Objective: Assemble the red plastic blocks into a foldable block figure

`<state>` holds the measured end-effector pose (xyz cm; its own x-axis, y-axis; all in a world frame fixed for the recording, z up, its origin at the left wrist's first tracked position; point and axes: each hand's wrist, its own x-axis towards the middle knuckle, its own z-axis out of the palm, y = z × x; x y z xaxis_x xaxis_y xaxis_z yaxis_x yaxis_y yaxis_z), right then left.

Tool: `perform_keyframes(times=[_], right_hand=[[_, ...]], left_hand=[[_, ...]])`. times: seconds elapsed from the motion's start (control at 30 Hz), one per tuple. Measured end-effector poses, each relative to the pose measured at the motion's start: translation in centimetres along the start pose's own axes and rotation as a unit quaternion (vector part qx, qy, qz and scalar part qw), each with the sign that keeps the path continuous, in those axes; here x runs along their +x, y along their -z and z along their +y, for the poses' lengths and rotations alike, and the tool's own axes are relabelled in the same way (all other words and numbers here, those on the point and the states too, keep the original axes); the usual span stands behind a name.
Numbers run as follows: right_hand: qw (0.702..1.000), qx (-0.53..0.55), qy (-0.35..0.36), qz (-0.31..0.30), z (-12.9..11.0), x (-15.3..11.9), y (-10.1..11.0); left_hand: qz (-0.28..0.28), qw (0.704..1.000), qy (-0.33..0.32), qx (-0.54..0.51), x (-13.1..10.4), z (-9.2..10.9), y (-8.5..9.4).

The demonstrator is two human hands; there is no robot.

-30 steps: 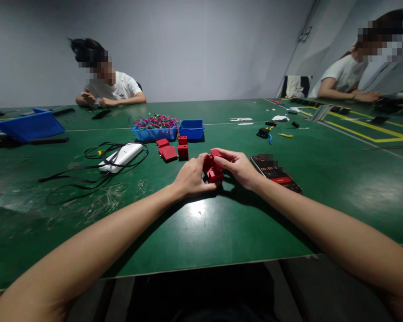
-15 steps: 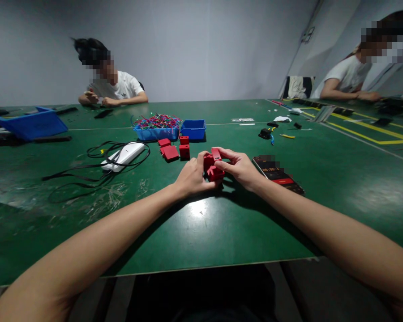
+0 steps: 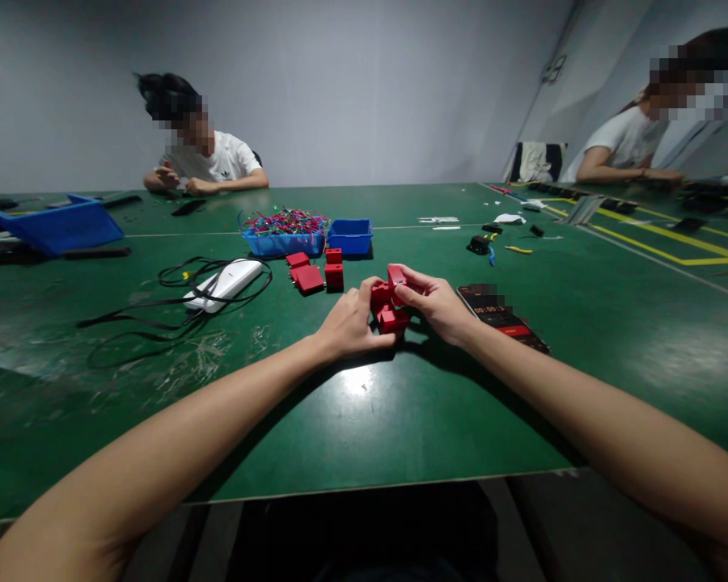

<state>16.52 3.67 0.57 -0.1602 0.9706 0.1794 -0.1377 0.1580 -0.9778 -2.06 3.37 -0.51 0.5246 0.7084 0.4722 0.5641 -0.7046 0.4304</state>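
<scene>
My left hand (image 3: 353, 322) is curled round several small red blocks (image 3: 391, 318), its thumb along their near side. My right hand (image 3: 435, 305) pinches one upright red block (image 3: 395, 277) between thumb and fingers, at the top of that cluster. Whether this block touches the others I cannot tell. Beyond my left hand lie flat red blocks (image 3: 309, 280) with small metal pins, beside a standing red block (image 3: 334, 276) with a hole in its top.
A blue bin (image 3: 285, 242) of coloured wires stands by a smaller blue bin (image 3: 350, 235). At left are a white power strip (image 3: 224, 284) with black cord and a blue tray (image 3: 61, 226). A phone (image 3: 502, 318) lies right of my hand. Two people sit across the table.
My right hand has tilted the pinched red block more upright and shifted it slightly right, away from the blocks in my left hand. My left hand keeps its hold.
</scene>
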Motion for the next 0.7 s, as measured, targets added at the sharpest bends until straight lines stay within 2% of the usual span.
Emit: perform_keyframes(times=[0.13, 0.23, 0.33, 0.47, 0.7], right_hand=[[0.999, -0.003, -0.013, -0.051, -0.2, -0.2, 0.0], [0.998, -0.024, -0.004, -0.055, -0.6, -0.4, -0.2], [0.998, -0.048, 0.013, -0.026, -1.0, -0.5, -0.4], [0.996, -0.044, 0.052, 0.059, -1.0, -0.1, -0.6], [0.995, 0.009, -0.031, 0.091, -1.3, 0.1, -0.5]], left_hand=[[0.004, 1.0, -0.006, -0.013, 0.0, -0.2, -0.1], [-0.001, 1.0, -0.004, -0.008, 0.0, -0.2, -0.1], [-0.006, 1.0, 0.006, 0.003, 0.0, 0.0, 0.0], [-0.008, 1.0, 0.005, 0.007, 0.0, 0.2, 0.2], [-0.007, 1.0, 0.003, 0.009, -0.1, 0.1, 0.3]])
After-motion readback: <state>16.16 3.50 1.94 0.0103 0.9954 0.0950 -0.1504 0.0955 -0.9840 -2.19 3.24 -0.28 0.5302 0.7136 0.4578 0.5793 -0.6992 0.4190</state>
